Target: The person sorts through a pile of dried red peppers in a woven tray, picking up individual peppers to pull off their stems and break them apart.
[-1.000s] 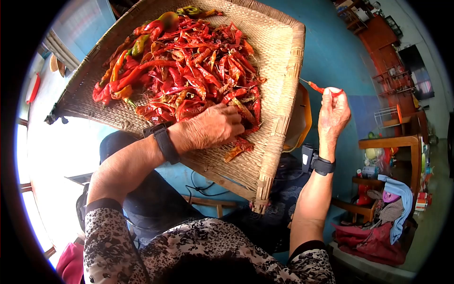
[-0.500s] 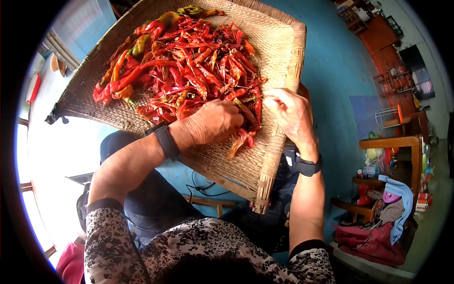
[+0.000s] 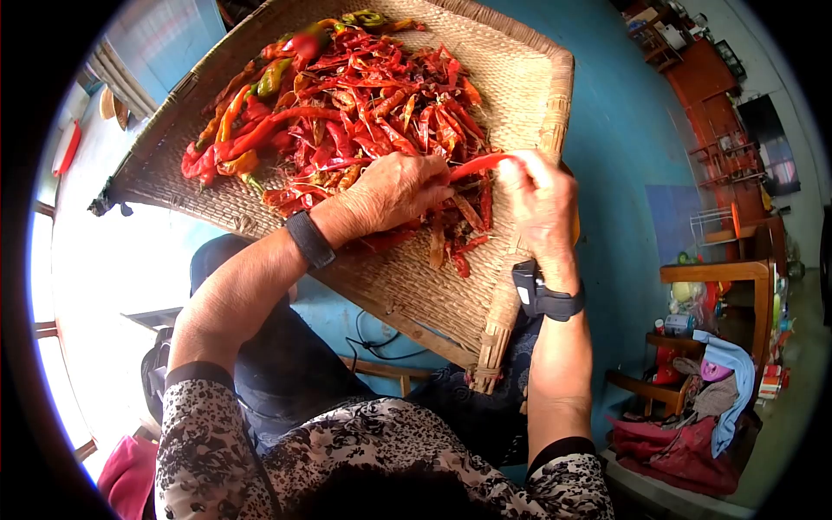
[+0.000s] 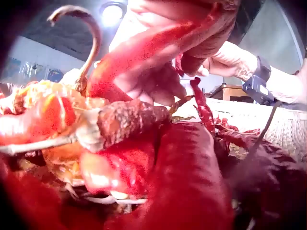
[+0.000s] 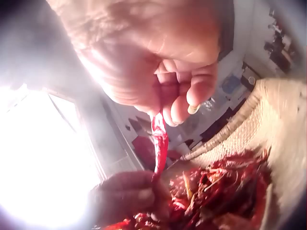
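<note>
Red, orange and a few green chili peppers [image 3: 347, 121] lie heaped in a woven basket tray [image 3: 520, 78]. Between the two hands stretches one red chili [image 3: 477, 165], which shows in the right wrist view as a slim red chili [image 5: 160, 148]. Its right end is pinched by the right hand [image 3: 544, 204] above the tray's right side. The left hand [image 3: 394, 195] grips its other end, low over the heap's near edge. In the left wrist view, peppers [image 4: 187, 177] fill the foreground and the left hand [image 4: 182, 28] is above them, its fingertips partly hidden.
The tray's near corner [image 3: 487, 368] sits over the person's legs. A wooden chair [image 3: 719, 273] with cloths [image 3: 685, 451] stands at the right. Dark cable [image 3: 373, 345] lies on the blue floor below the tray. Wooden furniture [image 3: 702, 74] stands at the far right.
The right hand, holding a chili out right of the tray a second ago, has come left over the tray's edge. A red chili now spans both hands, and the left hand has risen slightly.
</note>
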A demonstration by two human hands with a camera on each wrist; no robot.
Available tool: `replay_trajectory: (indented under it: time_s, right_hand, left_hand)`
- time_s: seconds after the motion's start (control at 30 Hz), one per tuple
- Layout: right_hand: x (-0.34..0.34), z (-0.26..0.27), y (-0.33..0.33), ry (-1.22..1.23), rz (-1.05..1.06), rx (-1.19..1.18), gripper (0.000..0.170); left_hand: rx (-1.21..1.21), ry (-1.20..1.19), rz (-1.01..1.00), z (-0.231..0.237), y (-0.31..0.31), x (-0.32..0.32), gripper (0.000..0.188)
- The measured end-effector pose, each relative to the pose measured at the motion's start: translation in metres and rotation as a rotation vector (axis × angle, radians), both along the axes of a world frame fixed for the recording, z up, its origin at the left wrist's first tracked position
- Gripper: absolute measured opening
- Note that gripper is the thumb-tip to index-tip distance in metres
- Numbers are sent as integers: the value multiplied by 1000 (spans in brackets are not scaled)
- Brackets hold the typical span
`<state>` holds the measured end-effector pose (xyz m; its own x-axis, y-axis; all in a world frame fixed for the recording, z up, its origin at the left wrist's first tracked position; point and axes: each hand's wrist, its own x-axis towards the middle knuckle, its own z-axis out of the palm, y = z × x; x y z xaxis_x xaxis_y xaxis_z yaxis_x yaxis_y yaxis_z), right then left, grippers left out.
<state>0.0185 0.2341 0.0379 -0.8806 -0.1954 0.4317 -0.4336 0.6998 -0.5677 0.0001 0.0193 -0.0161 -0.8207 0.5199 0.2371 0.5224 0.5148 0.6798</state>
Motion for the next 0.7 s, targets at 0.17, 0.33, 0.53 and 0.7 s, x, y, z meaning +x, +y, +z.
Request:
replay_trajectory:
  time_s: [0.17, 0.33, 0.53, 0.7]
  right_hand:
    - [-16, -4, 59, 249, -332, -169, 23]
    - [-7, 0, 103, 205, -509, 11, 20]
    - [-4, -8, 115, -96, -587, 360, 33]
    - [-5, -5, 73, 128, -264, 82, 19]
  left_hand:
    - [-226, 274, -56, -15, 5, 7, 19]
    - [-451, 410, -34, -16, 8, 11, 25]
    - [-403, 361, -55, -20, 9, 10, 35]
    - [-407, 410, -90, -23, 10, 13, 17]
